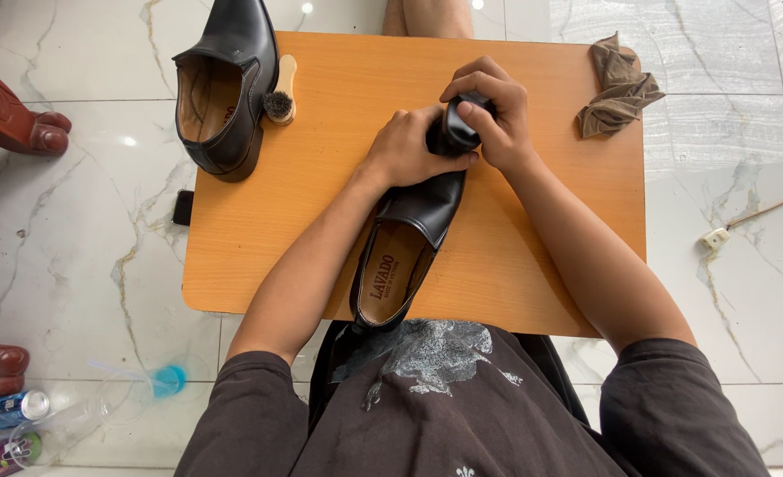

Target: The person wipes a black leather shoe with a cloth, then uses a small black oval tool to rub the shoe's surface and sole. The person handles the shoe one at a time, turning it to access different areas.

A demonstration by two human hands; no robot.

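Observation:
A black leather shoe point(409, 238) lies on the orange wooden table point(338, 132), heel toward me, its tan insole showing. My left hand point(404, 146) grips the front of that shoe. My right hand point(493, 115) is closed over a small dark object point(457, 128) pressed against the shoe's toe; what it is I cannot tell. The toe itself is hidden under both hands.
A second black shoe point(223, 79) stands at the table's far left corner with a wooden brush point(279, 93) beside it. A crumpled brown cloth point(616, 88) lies at the far right corner. Plastic cups point(135, 393) and cans sit on the marble floor at lower left.

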